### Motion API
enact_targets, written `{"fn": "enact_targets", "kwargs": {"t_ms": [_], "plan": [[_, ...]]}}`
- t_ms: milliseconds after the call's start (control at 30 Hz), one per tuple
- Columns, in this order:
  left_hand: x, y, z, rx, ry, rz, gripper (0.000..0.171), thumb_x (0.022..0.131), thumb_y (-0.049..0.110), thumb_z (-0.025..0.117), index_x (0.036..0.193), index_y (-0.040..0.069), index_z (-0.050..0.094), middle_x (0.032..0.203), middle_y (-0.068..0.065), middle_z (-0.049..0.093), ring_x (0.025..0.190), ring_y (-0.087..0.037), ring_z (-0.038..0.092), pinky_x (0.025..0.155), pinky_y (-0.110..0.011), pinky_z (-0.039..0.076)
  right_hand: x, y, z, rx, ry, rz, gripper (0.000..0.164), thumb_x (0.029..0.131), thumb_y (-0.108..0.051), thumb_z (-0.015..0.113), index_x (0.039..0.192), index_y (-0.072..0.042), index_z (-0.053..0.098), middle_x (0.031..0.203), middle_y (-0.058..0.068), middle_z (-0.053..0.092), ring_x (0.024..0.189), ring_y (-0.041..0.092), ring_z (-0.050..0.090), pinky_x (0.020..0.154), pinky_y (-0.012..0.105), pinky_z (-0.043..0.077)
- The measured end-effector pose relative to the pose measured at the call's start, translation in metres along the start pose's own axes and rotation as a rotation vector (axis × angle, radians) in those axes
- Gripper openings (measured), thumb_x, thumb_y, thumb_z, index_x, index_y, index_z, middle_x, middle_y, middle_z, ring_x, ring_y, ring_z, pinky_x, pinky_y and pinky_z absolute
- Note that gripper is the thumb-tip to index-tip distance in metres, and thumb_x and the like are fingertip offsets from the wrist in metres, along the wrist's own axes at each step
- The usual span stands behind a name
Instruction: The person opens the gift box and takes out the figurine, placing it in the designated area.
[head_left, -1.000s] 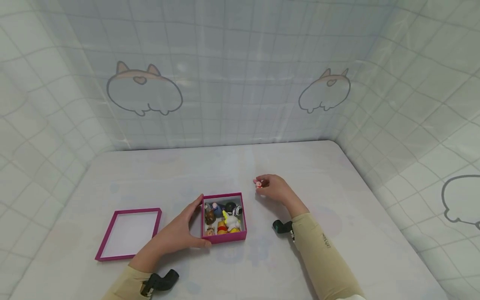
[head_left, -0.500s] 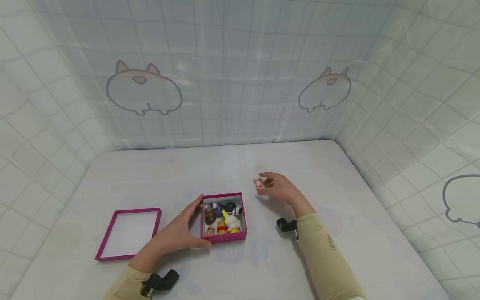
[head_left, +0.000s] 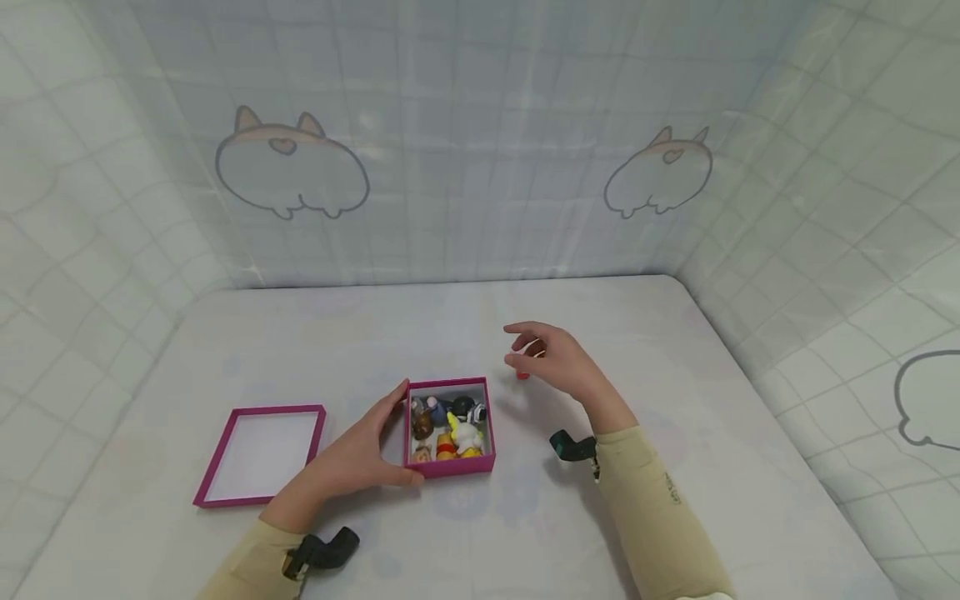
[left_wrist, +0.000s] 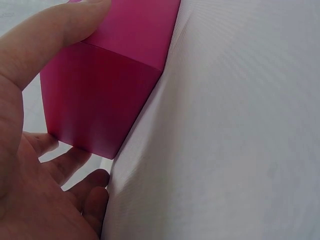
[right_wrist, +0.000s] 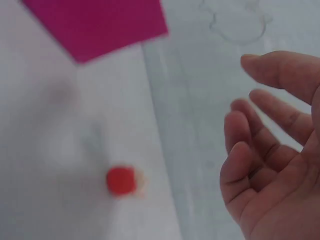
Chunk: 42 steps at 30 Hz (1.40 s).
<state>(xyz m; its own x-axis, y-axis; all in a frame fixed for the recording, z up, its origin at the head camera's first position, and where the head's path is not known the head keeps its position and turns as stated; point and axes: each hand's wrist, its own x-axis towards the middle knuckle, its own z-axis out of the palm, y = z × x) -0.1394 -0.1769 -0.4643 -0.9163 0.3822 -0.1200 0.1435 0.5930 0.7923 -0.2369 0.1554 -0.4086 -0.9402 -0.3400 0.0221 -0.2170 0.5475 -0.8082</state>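
Observation:
My left hand (head_left: 354, 454) holds the left side of a magenta box (head_left: 453, 468), thumb at the front wall and fingers at the back. Inside the box lie several small toy figures, among them a white and yellow one (head_left: 465, 435) and an orange one with a red band (head_left: 446, 447). The left wrist view shows the thumb against the magenta box wall (left_wrist: 100, 95). My right hand (head_left: 558, 360) hovers with fingers spread and holds nothing. Below it stands a small toy figure (head_left: 522, 375), mostly hidden; its red part (right_wrist: 121, 181) is blurred in the right wrist view.
A magenta-rimmed white box lid (head_left: 258, 408) lies on the table left of the box. The table has a pale cloth (head_left: 480, 533). White grid-patterned curtains (head_left: 480, 167) with animal drawings stand behind and at both sides.
My right hand has let go of the small pink toy figure and risen above it, fingers spreading. The left hand has stayed at the box. The head view has shifted slightly.

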Motion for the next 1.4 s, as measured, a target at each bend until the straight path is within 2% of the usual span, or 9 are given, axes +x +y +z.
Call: {"fn": "enact_targets", "kwargs": {"t_ms": [233, 433, 533, 667, 867, 1167, 1400], "plan": [[0.000, 0.001, 0.000, 0.013, -0.002, -0.007, 0.133, 0.058, 0.059, 0.089, 0.160, 0.030, 0.008, 0.163, 0.000, 0.016, 0.148, -0.027, 0.017, 0.112, -0.057, 0.028, -0.009, -0.026, 0.016, 0.027, -0.052, -0.196, 0.036, 0.089, -0.032, 0.075, 0.124, -0.027, 0.066, 0.098, -0.007, 0.066, 0.091, 0.012, 0.062, 0.078, 0.034, 0.054], [0.002, 0.001, 0.002, 0.008, -0.001, -0.005, 0.132, 0.059, 0.059, 0.089, 0.159, 0.032, 0.008, 0.163, 0.000, 0.017, 0.148, -0.027, 0.018, 0.111, -0.057, 0.029, -0.012, -0.037, 0.032, 0.022, -0.130, -0.272, 0.035, 0.090, -0.028, 0.074, 0.124, -0.025, 0.066, 0.098, -0.011, 0.066, 0.089, 0.008, 0.061, 0.077, 0.031, 0.054], [0.003, 0.002, 0.003, 0.007, -0.003, 0.000, 0.132, 0.059, 0.059, 0.089, 0.159, 0.032, 0.008, 0.163, 0.000, 0.017, 0.148, -0.027, 0.019, 0.112, -0.057, 0.029, -0.013, -0.040, 0.040, 0.016, -0.171, -0.291, 0.035, 0.091, -0.027, 0.074, 0.125, -0.023, 0.066, 0.099, -0.012, 0.067, 0.089, 0.006, 0.061, 0.079, 0.029, 0.054], [0.004, 0.002, 0.004, 0.003, -0.014, 0.006, 0.132, 0.059, 0.058, 0.089, 0.159, 0.035, 0.006, 0.163, 0.000, 0.016, 0.148, -0.026, 0.018, 0.112, -0.057, 0.028, -0.014, -0.038, 0.051, 0.001, -0.225, -0.299, 0.038, 0.091, -0.027, 0.074, 0.127, -0.020, 0.066, 0.104, -0.006, 0.069, 0.091, 0.005, 0.062, 0.081, 0.027, 0.054], [0.004, 0.002, 0.006, -0.007, -0.021, 0.024, 0.131, 0.060, 0.059, 0.089, 0.159, 0.035, 0.007, 0.163, 0.002, 0.016, 0.148, -0.024, 0.018, 0.113, -0.055, 0.027, -0.015, -0.042, 0.066, -0.081, -0.298, -0.298, 0.039, 0.092, -0.025, 0.073, 0.129, -0.015, 0.065, 0.114, 0.003, 0.069, 0.098, 0.012, 0.063, 0.082, 0.025, 0.054], [0.004, 0.002, 0.008, 0.011, -0.008, 0.038, 0.131, 0.060, 0.060, 0.089, 0.159, 0.032, 0.008, 0.163, 0.003, 0.017, 0.148, -0.023, 0.019, 0.112, -0.055, 0.028, -0.014, -0.046, 0.080, -0.231, -0.327, -0.332, 0.042, 0.091, -0.025, 0.074, 0.130, -0.012, 0.065, 0.113, -0.003, 0.066, 0.099, 0.009, 0.060, 0.085, 0.022, 0.051], [0.005, 0.000, 0.009, 0.009, -0.004, 0.054, 0.131, 0.060, 0.061, 0.088, 0.159, 0.032, 0.009, 0.163, 0.004, 0.017, 0.148, -0.021, 0.019, 0.113, -0.053, 0.028, -0.015, -0.045, 0.090, -0.305, -0.302, -0.367, 0.040, 0.089, -0.025, 0.075, 0.126, -0.013, 0.067, 0.109, -0.005, 0.065, 0.094, 0.010, 0.059, 0.083, 0.021, 0.049]]}}
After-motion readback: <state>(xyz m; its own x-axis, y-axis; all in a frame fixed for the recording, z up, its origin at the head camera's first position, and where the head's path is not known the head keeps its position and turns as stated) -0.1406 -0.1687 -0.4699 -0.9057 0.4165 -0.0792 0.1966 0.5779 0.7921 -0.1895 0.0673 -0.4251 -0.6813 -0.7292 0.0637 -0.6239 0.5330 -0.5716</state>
